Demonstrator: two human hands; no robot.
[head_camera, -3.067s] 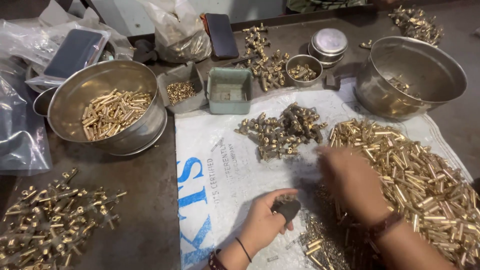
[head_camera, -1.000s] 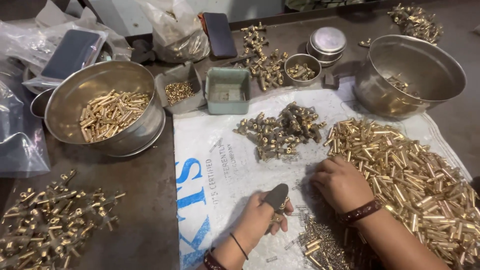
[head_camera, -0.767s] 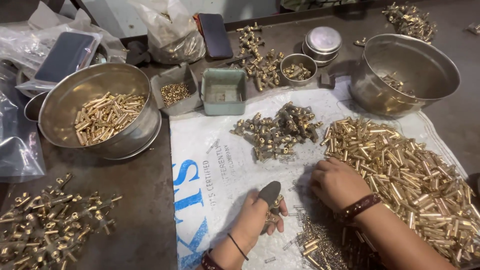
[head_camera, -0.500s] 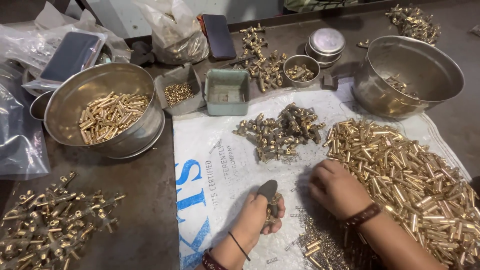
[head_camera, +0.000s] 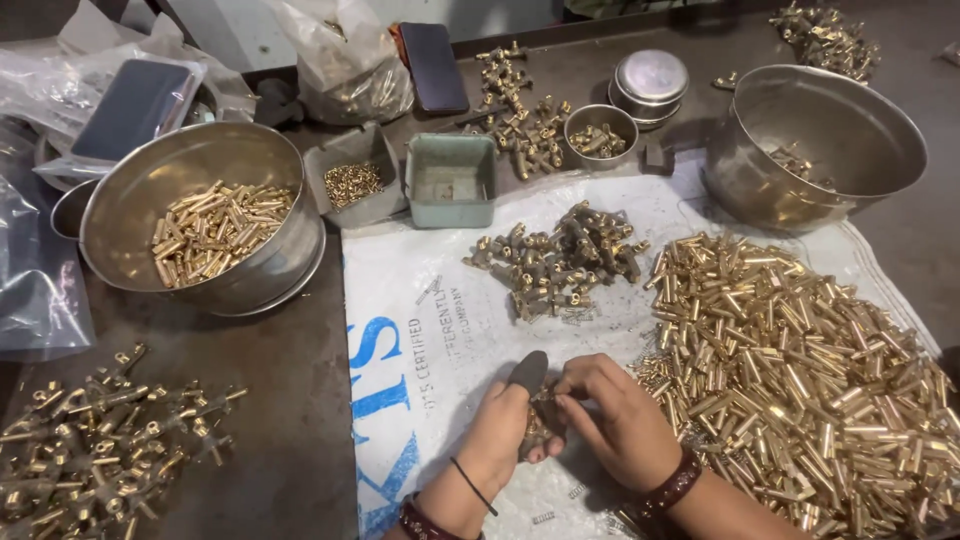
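Observation:
My left hand (head_camera: 500, 440) rests on the white printed sack (head_camera: 420, 320) at the bottom centre, its thumb covered by a dark finger guard, fingers curled around a small brass fitting (head_camera: 540, 425). My right hand (head_camera: 615, 420), with a brown wrist strap, meets it from the right and pinches a small part against that same fitting. A big heap of brass tubes (head_camera: 800, 360) lies just right of my right hand. A smaller pile of darker brass fittings (head_camera: 560, 260) sits above both hands.
A steel bowl (head_camera: 200, 170) with brass tubes stands at left, a large steel bowl (head_camera: 840, 130) at top right. Small trays, a green box (head_camera: 450, 180), tins, a phone (head_camera: 432, 65) and plastic bags line the back. Assembled brass pieces (head_camera: 100, 440) lie at bottom left.
My right hand left the tube heap and moved left to meet my left hand. My left hand stayed in place, still curled around the small piece.

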